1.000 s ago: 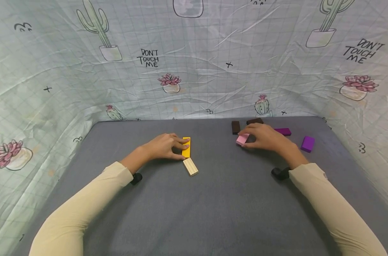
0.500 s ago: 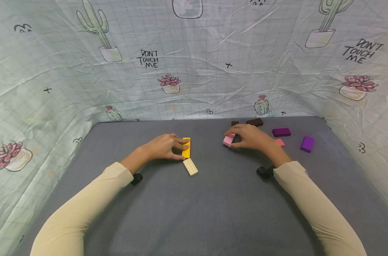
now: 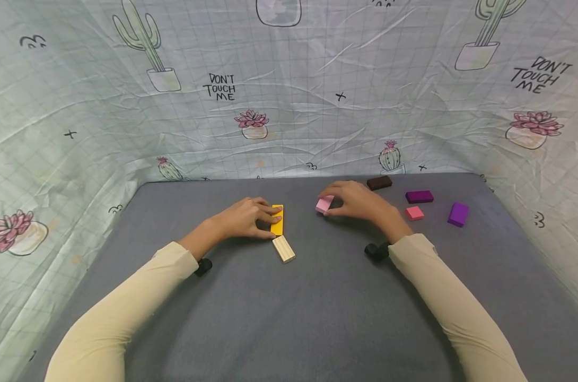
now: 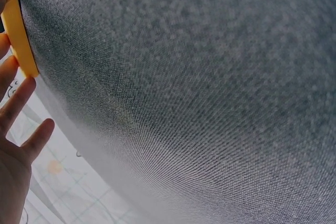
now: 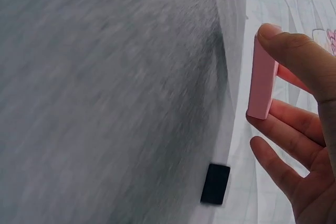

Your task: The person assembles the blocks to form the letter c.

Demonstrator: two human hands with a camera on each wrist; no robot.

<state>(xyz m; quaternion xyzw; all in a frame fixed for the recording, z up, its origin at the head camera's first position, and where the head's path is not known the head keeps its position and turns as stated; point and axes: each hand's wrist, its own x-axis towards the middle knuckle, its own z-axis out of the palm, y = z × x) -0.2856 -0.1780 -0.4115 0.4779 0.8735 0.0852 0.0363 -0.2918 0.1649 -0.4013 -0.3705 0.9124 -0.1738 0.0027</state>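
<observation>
A yellow block [image 3: 277, 225] lies on the grey surface, its near end meeting a pale wooden block [image 3: 283, 249] set at an angle. My left hand [image 3: 247, 218] rests its fingertips on the yellow block, the thumb by its near end; the left wrist view has this yellow block [image 4: 20, 32] at its edge. Between thumb and fingers, my right hand [image 3: 353, 201] pinches a light pink block [image 3: 324, 204], right of the yellow one. The right wrist view shows the pink block [image 5: 262, 80] held along its length, apart from the cloth.
Behind and right of my right hand lie a dark brown block [image 3: 379, 183], a dark purple block [image 3: 419, 197], a coral pink block [image 3: 414, 213] and a violet block [image 3: 458, 214]. Another brown block is mostly hidden by the hand. A printed cloth wall [image 3: 298, 143] rises behind.
My right hand has moved left with the light pink block, toward the yellow one. The coral block behind its wrist has come into view. My left hand has stayed in place.
</observation>
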